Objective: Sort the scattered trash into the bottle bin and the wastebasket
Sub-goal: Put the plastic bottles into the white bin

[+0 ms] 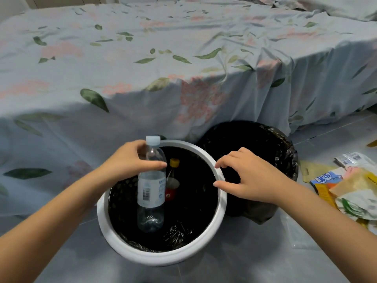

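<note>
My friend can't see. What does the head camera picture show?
A person's left hand holds a clear water bottle over a white-rimmed bin with a yellow-capped bottle inside. The right hand hovers open above the rim, beside a black-bagged wastebasket; wrappers litter the floor.

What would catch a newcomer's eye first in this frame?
First, the clear water bottle with a pale cap, held upright by the left hand over the white-rimmed bin lined in black. A bottle with a yellow cap already stands inside. The right hand hovers at the rim, its fingers loosely spread, and a heap of wrappers lies on the floor at far right.
</note>
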A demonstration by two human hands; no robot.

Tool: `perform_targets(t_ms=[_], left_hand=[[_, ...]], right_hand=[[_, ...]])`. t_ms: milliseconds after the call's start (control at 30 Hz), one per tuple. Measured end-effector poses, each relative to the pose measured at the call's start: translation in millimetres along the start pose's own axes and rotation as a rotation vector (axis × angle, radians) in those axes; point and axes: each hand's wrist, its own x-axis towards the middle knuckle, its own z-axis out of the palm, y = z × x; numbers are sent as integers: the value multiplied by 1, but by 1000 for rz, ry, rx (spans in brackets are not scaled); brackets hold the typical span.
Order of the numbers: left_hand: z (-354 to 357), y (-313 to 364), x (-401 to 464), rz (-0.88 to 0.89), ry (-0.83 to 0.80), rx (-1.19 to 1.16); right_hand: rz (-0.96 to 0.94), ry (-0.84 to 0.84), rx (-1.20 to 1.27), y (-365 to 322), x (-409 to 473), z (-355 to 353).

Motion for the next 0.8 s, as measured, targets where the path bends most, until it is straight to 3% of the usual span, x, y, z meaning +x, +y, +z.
perform_targets(t_ms=[467,800], left_hand=[[44,-58,22,-143,-105,298],[47,-16,23,88,-14,522]], right_hand=[[-48,-27,-116,0,-4,3],[11,-46,-114,12,-8,2]])
